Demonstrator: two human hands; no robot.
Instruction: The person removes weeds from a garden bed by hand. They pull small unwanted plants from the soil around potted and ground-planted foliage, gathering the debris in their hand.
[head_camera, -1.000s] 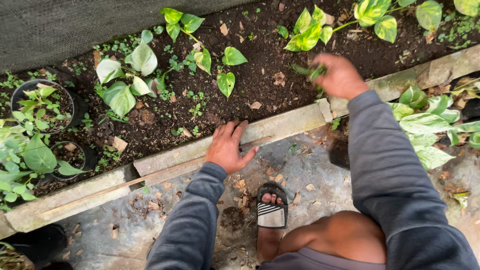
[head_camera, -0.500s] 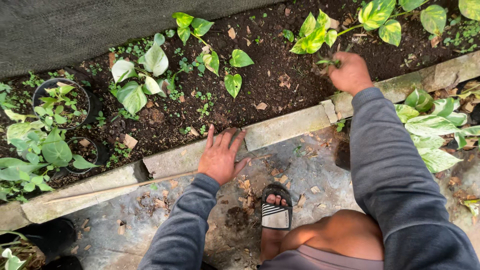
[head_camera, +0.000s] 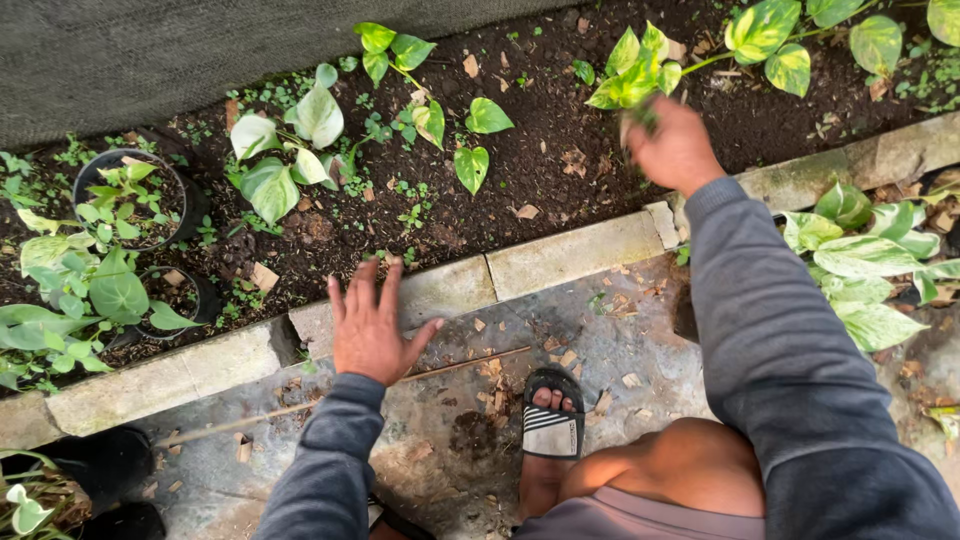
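Squatting at a garden bed edge, person w/ both arms out in grey sleeves. Right hand (head_camera: 676, 150) is up over the dark soil (head_camera: 540, 160), closed round a small bunch of green stems/weeds (head_camera: 640, 112); blurred, so can't tell exactly how tight. Bunch sticks out the top of the fist, long axis roughly up the frame, pointing away from the person toward the yellow-green leafy plant (head_camera: 632, 70) just beyond it.

Left hand (head_camera: 370, 325) is spread wide, fingers apart, holding nothing, palm down over the stone curb (head_camera: 560, 255) & the paved ground; can't tell if it touches. Thin stick (head_camera: 470, 362) lies on the paving just right of it, running left-right, slightly tilted.

Black round pot (head_camera: 130, 200) w/ small green plants sits at left in the soil. Foot in a black-white striped sandal (head_camera: 552, 425) on the paving between the arms. No labels or packages legible.
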